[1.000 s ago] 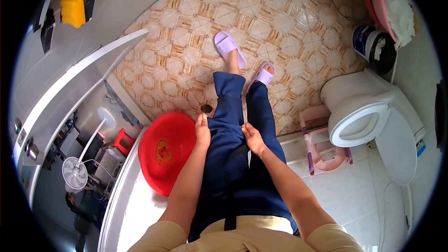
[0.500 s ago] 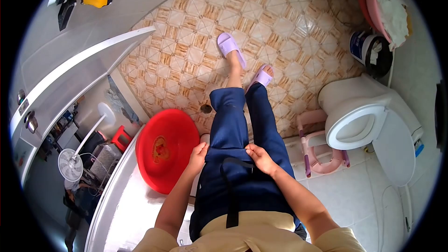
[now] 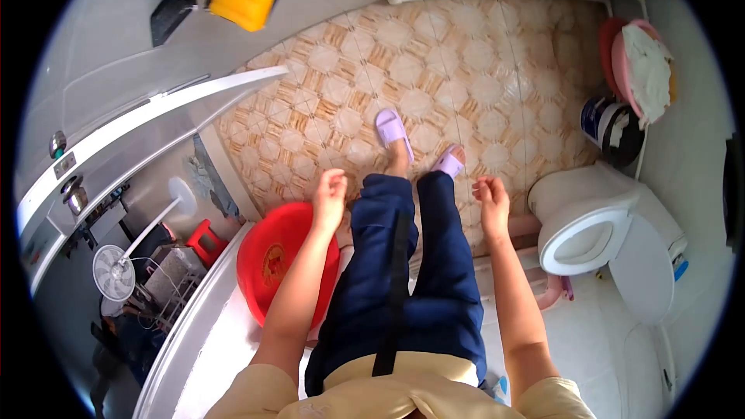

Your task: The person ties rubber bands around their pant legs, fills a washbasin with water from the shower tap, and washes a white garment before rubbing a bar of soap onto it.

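Observation:
My left hand (image 3: 330, 200) is raised beside my leg, above the rim of the red basin (image 3: 268, 268); its fingers are loosely curled and apart, with nothing in them. On the other side of my legs, my right hand (image 3: 493, 203) hangs over the floor with bent fingers apart and empty. Between the hands are my dark blue trousers (image 3: 446, 248), with a black strap (image 3: 399, 264) lying down the front. My feet are in lilac slippers (image 3: 390, 126) on the patterned tiles.
At the right stands a white toilet (image 3: 582, 240) with its lid raised, a pink frame (image 3: 552, 292) beside it. Behind are a dark bucket (image 3: 621, 136) and pink basins (image 3: 621, 70) holding cloth. An open door (image 3: 155, 120) and a white fan (image 3: 115, 271) are at the left.
Both hands have let go of the trouser fabric and moved forward and apart. The strap now lies straight along the leg. The view has shifted, showing pipes along the far wall.

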{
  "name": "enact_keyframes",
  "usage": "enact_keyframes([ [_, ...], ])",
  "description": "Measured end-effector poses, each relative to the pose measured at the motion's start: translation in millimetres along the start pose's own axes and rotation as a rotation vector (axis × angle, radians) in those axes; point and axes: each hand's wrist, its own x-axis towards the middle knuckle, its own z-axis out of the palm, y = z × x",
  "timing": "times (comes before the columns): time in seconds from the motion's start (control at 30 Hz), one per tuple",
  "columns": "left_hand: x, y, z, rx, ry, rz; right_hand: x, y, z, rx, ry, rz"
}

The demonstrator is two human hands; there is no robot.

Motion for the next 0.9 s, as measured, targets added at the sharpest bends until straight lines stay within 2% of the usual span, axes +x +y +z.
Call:
enact_keyframes([
  [0.07, -1, -9, 1, -0.01, -0.024, 0.088, 23, -42, 14, 0.043, 0.012, -0.06],
  [0.13, -4, -22, -10, 0.127, -0.081, 0.13, 40, -96, 35, 0.063, 0.019, -0.143],
  [0.2, -7, -45, -13, 0.198, -0.114, 0.079, 48, -154, 61, 0.078, 0.022, -0.208],
  [0.27, -7, -47, -22, 0.305, -0.241, 0.041, 52, -217, 89, 0.131, -0.065, -0.408],
  [0.3, -5, -41, -26, 0.341, -0.276, 0.024, 49, -246, 101, 0.06, -0.088, -0.515],
  [0.47, 15, -12, -31, 0.181, -0.23, 0.019, 28, -349, 181, -0.142, -0.218, -0.989],
  [0.53, 25, 4, -29, 0.119, -0.216, -0.004, 25, -368, 216, -0.307, -0.146, -1.132],
  [0.6, 30, 20, -26, 0.029, -0.181, 0.055, 26, -384, 244, -0.493, -0.004, -1.186],
  [0.7, 24, 74, -34, -0.008, -0.15, 0.119, 32, -411, 270, -0.746, 0.164, -1.25],
  [0.77, 23, 80, -33, -0.057, -0.152, 0.201, 40, -427, 282, -0.891, 0.259, -1.323],
  [0.87, 22, 77, -31, -0.096, -0.156, 0.229, 58, -445, 289, -1.169, 0.233, -1.449],
  [0.9, 20, 78, -33, -0.084, -0.151, 0.248, 58, -456, 287, -1.352, 0.11, -1.385],
])
